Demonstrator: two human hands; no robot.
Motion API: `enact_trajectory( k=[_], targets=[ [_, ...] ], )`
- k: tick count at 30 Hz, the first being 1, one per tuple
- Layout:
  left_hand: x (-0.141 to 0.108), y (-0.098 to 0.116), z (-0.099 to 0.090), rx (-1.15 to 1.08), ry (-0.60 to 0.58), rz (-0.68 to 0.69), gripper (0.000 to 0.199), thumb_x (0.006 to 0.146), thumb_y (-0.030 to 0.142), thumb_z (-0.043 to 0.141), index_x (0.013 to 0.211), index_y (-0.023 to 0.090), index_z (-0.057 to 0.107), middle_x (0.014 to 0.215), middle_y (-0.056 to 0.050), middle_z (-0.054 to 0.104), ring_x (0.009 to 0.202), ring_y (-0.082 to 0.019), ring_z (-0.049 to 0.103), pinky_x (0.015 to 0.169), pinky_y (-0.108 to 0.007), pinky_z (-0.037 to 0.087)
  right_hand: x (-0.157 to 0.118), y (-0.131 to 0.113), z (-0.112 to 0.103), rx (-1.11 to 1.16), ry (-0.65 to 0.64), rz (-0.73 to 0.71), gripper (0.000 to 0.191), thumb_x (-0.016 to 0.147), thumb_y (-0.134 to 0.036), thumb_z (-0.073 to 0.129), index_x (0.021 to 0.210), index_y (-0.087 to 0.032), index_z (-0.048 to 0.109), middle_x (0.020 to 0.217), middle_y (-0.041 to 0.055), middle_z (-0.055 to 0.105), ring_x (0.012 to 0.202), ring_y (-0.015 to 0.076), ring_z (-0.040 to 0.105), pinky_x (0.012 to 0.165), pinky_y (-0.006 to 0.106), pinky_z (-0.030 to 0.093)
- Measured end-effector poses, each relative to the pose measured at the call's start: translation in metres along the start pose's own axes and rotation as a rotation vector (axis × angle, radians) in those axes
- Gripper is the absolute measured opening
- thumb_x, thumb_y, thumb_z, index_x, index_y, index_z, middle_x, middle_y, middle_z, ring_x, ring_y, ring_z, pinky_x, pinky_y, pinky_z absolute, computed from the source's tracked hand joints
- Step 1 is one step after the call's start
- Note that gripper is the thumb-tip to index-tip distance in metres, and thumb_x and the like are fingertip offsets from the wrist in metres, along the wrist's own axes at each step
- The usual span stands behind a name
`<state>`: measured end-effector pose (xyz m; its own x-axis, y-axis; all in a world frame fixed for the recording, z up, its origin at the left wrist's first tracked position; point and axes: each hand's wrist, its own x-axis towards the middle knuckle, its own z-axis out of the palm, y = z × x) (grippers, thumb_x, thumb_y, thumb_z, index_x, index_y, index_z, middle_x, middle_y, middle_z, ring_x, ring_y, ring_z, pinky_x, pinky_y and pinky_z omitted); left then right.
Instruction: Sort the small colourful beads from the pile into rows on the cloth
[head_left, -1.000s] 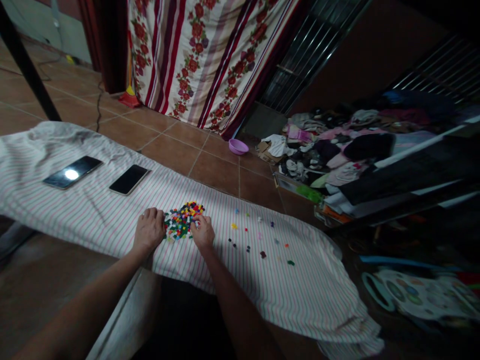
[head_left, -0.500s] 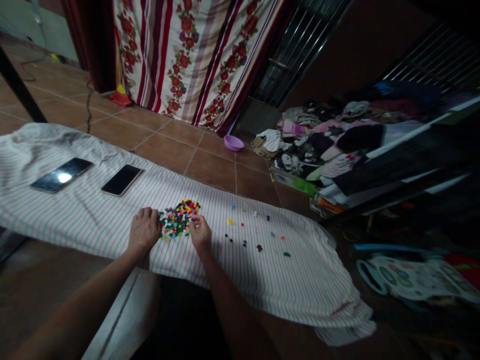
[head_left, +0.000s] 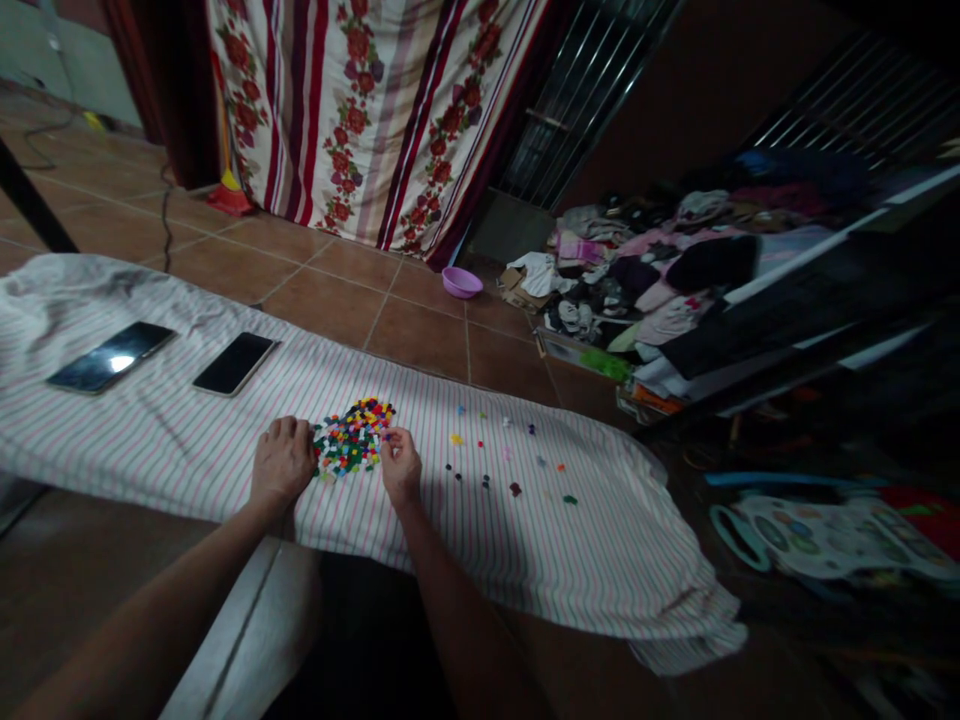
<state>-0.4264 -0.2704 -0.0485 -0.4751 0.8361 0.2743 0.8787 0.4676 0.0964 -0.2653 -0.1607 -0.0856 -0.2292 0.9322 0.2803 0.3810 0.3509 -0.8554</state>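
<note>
A pile of tiny multicoloured square pieces (head_left: 351,440) lies on a striped cloth (head_left: 337,365) in front of me. At the pile's left edge my left hand (head_left: 283,460) rests palm down, its fingers lying on the cloth and holding nothing visible. My right hand (head_left: 401,468) is at the right edge, thumb and forefinger pinched on a small purple piece (head_left: 388,437). Farther right, small groups sorted by colour are spread out: yellow pieces (head_left: 456,440), dark red pieces (head_left: 515,489), green pieces (head_left: 570,499) and several others.
A tablet (head_left: 112,357) and a phone (head_left: 235,363) lie on the cloth to the left. Beyond the cloth, a purple basin (head_left: 462,283) stands on the tiled floor. Heaped clothes (head_left: 645,270) are at the back right, and a floral curtain (head_left: 375,120) hangs behind.
The view has shifted slightly, moving the scene a little left. Both hands stay beside the pile, the right fingers still pinched at its right edge.
</note>
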Motion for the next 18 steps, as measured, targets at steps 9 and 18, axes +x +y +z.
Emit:
enact_trajectory(
  k=[9, 18],
  targets=[
    [-0.0004, -0.001, -0.0004, 0.015, -0.007, 0.007, 0.027, 0.095, 0.027, 0.034, 0.096, 0.014, 0.058, 0.097, -0.012, 0.058, 0.096, -0.028, 0.051, 0.075, -0.037, 0.036, -0.002, 0.0, -0.0024, 0.008, -0.01, 0.021, 0.019, 0.085, -0.03, 0.048, 0.097, -0.024, 0.062, 0.095, 0.0004, 0.074, 0.083, 0.0162, 0.07, 0.077, 0.026, 0.052],
    [-0.0004, 0.0003, -0.0032, 0.023, -0.015, 0.003, 0.028, 0.095, 0.028, 0.034, 0.096, 0.014, 0.058, 0.099, -0.013, 0.058, 0.096, -0.029, 0.051, 0.077, -0.038, 0.037, -0.0055, 0.0073, -0.0023, 0.079, 0.007, 0.009, 0.02, 0.087, -0.031, 0.047, 0.097, -0.023, 0.062, 0.087, 0.001, 0.071, 0.073, 0.0145, 0.066, 0.069, 0.024, 0.052]
  ],
)
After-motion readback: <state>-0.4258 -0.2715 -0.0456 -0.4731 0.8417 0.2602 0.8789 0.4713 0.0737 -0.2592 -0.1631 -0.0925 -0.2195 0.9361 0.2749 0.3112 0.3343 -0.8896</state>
